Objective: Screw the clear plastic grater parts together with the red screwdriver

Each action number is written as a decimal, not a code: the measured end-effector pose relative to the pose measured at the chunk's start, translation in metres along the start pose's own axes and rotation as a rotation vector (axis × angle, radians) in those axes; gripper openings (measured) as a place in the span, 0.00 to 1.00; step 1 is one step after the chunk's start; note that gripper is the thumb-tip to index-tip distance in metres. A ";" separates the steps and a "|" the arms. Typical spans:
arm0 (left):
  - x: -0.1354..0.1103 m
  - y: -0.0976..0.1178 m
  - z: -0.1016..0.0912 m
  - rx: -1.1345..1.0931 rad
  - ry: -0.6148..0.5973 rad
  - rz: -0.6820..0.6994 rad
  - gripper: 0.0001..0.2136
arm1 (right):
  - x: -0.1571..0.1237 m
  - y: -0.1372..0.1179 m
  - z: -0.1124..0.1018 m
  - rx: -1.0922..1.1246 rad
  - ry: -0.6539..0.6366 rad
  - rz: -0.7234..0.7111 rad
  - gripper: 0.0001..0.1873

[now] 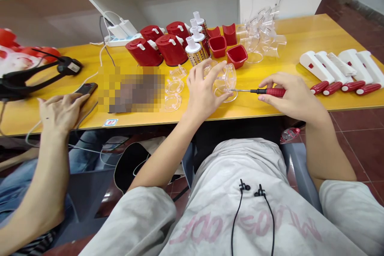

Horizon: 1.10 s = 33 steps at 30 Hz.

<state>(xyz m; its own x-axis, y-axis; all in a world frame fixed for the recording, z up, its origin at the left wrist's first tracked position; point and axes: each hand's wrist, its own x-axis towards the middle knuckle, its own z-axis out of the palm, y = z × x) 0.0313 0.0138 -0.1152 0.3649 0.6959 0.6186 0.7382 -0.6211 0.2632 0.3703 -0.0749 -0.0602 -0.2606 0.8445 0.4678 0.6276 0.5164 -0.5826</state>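
Observation:
My left hand (204, 88) grips a clear plastic housing (225, 82) just above the yellow table (300, 36), fingers curled over its top. My right hand (292, 96) holds a red-handled screwdriver (271, 92) level, its thin metal tip pointing left into the clear housing. A few clear plastic rings (174, 90) lie on the table just left of my left hand.
Behind stand red drum housings (163, 48), metal grater cones (195, 50), red cups (228, 46) and clear parts (261, 36). White handles with red ends (342, 72) lie at right. Another person's hand (61, 114) rests on a phone at left, near a black clamp (39, 74) and a power strip (120, 34).

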 end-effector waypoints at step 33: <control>0.000 -0.004 -0.002 0.031 0.021 -0.119 0.54 | 0.016 0.016 0.043 0.628 0.183 0.363 0.37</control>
<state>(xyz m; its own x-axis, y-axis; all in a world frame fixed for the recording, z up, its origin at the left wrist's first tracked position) 0.0272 0.0156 -0.1149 0.2625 0.7561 0.5996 0.7931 -0.5229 0.3123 0.3446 -0.0471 -0.0910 0.0438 0.9686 0.2448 0.0996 0.2396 -0.9658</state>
